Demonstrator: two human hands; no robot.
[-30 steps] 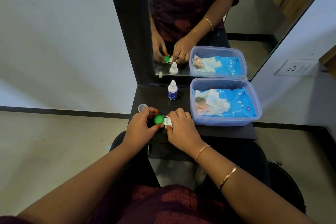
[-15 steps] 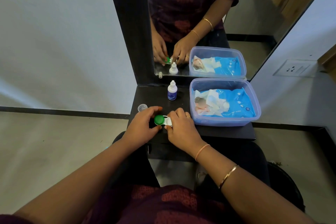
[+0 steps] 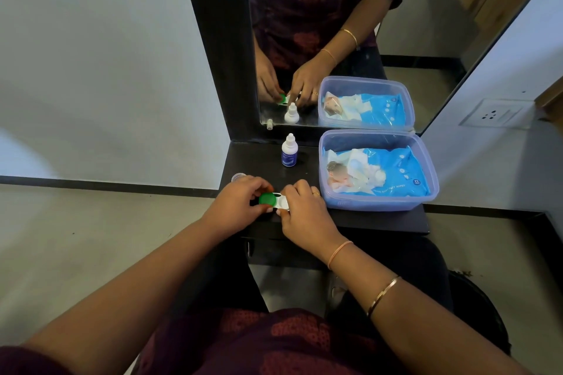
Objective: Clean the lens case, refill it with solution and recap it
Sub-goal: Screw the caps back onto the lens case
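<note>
A white lens case (image 3: 281, 203) lies on the black shelf (image 3: 365, 218) near its front edge. Its left well carries a green cap (image 3: 267, 199), and my left hand (image 3: 237, 202) pinches that cap between thumb and fingers. My right hand (image 3: 304, 210) grips the case's right end, whose white well shows uncapped. A small white solution bottle (image 3: 289, 151) with a blue label stands upright behind the case. A clear loose cap (image 3: 238, 176) lies at the shelf's left edge, just beyond my left hand.
A clear plastic tub (image 3: 377, 202) holding a blue pack of wet wipes (image 3: 387, 172) and tissue fills the shelf's right side. A mirror (image 3: 335, 24) stands behind the shelf and reflects the hands, bottle and tub. A wall socket (image 3: 495, 114) is at the right.
My left fingers have shifted around the green cap, turning on it. My right hand has slid slightly right, so more of the white well shows. The case stays in place.
</note>
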